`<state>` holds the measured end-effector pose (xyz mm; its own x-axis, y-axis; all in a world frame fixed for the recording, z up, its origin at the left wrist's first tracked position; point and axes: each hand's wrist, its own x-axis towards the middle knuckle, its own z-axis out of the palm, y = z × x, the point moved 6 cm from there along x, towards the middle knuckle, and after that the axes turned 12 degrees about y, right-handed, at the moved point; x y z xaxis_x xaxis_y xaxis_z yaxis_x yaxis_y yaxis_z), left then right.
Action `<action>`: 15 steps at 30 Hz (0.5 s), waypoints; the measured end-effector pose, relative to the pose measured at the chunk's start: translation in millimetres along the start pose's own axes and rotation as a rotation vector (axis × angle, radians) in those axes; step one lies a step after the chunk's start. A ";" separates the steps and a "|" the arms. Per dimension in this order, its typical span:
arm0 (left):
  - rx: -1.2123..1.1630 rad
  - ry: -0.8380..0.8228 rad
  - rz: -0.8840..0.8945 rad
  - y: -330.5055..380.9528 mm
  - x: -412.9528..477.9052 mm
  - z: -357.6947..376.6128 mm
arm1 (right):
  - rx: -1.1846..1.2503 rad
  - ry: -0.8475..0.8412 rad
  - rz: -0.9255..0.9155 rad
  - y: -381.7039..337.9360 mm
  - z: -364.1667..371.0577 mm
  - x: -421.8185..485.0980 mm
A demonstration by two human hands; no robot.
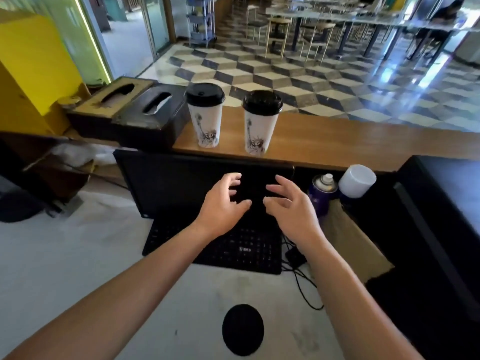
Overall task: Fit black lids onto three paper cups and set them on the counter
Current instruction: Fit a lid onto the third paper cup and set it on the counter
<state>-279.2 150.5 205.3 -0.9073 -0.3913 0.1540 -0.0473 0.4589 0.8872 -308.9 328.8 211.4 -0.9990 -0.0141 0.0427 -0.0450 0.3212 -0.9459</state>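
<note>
My left hand (pixel 220 201) and right hand (pixel 288 203) hang wide and empty above the keyboard (pixel 215 245); two lidded cups stand on the counter (pixel 337 141) at twelve o'clock, left cup (pixel 206 120) and right cup (pixel 261 128), long axes vertical, lids up; the right cup sits close to the near edge, so a careless reach could topple it; a black disc (pixel 242 329), likely the third lid, lies flat at six o'clock
</note>
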 end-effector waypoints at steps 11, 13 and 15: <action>0.080 -0.287 -0.268 -121.7 -138.3 26.3 | -0.309 -0.286 0.269 145.3 12.4 -136.1; 0.089 -0.297 -0.299 -132.2 -150.5 24.4 | -0.335 -0.297 0.276 152.0 11.0 -145.3; 0.110 -0.330 -0.327 -140.1 -162.9 24.4 | -0.359 -0.319 0.284 155.8 12.0 -154.6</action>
<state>-135.0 169.5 45.4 -0.9207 -0.2636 -0.2878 -0.3805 0.4426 0.8120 -161.4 369.6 53.6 -0.9249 -0.1477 -0.3504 0.1735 0.6561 -0.7344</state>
